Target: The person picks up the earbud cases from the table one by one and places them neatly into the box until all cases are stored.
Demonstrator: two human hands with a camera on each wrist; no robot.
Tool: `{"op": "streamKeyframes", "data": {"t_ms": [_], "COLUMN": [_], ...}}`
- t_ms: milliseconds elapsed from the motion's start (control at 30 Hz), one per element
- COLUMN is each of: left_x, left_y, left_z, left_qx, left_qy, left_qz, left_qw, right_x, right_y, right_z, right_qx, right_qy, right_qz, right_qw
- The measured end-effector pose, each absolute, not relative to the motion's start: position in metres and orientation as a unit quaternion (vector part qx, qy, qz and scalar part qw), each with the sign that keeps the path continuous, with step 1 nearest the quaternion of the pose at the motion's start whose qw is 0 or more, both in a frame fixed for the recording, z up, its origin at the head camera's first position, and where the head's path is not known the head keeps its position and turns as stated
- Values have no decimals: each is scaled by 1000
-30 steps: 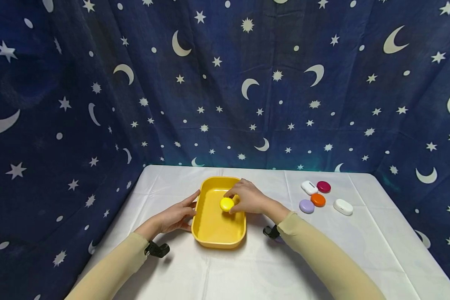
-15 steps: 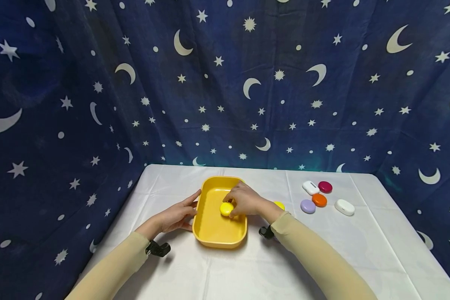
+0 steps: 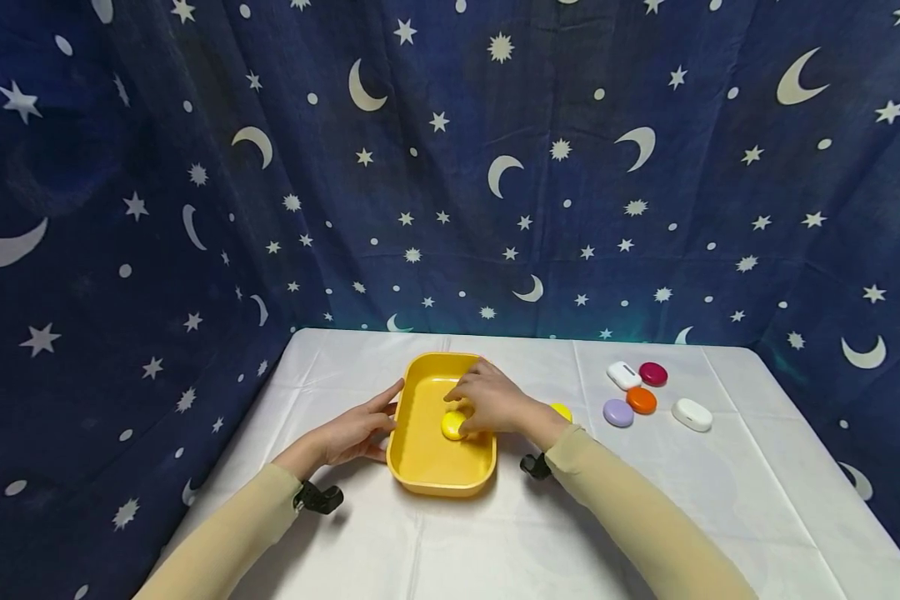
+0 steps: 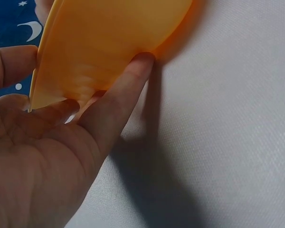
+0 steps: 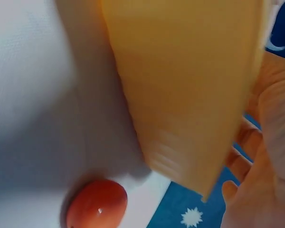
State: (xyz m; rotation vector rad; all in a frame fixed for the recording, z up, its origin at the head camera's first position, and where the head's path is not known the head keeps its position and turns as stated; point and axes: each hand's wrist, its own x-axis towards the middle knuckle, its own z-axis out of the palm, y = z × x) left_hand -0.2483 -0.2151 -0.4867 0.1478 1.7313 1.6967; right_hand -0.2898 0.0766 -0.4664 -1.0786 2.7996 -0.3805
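Note:
In the head view a yellow rectangular tray (image 3: 441,467) stands on the white table. Inside it a glossy, round yellow disc (image 3: 453,427) lies low, right of centre. My right hand (image 3: 492,402) reaches over the tray's right rim, its thumb at the disc and the other fingertips a little away from its far edge. My left hand (image 3: 348,431) rests at the tray's left side. The left wrist view shows those spread fingers (image 4: 116,104) against the outer wall. Seen from the right wrist, the tray wall (image 5: 180,95) hides the disc and part of my right hand (image 5: 270,142).
Right of the tray, a second yellow disc (image 3: 562,412) is partly hidden by my right wrist. Farther right lie lavender (image 3: 618,413), orange (image 3: 641,401) and crimson (image 3: 653,374) discs. Two white rounded cases (image 3: 623,376) lie near them. A star-patterned curtain (image 3: 450,167) stands behind the table.
The yellow disc has come down and toward me within the tray. My right fingertips have parted slightly from its far edge. The second yellow disc came into view beside my wrist. My left hand stays put.

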Motion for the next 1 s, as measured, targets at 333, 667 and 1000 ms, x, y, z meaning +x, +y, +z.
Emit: {"op": "streamKeyframes", "data": {"t_ms": [333, 667, 1000], "left_x": [-247, -245, -245], "left_y": [-210, -210, -211], "left_z": [-487, -490, -491], "left_qx": [51, 49, 46], "left_qy": [690, 700, 705], "left_qz": [643, 636, 633], "left_qw": [329, 321, 317], "right_x": [-279, -261, -248], "right_y": [107, 167, 245], "right_z": [-445, -427, -433], "right_qx": [-309, -226, -190], "right_qy": [928, 934, 931], "right_qz": [-204, -277, -310], "right_qw": [25, 25, -25]}}
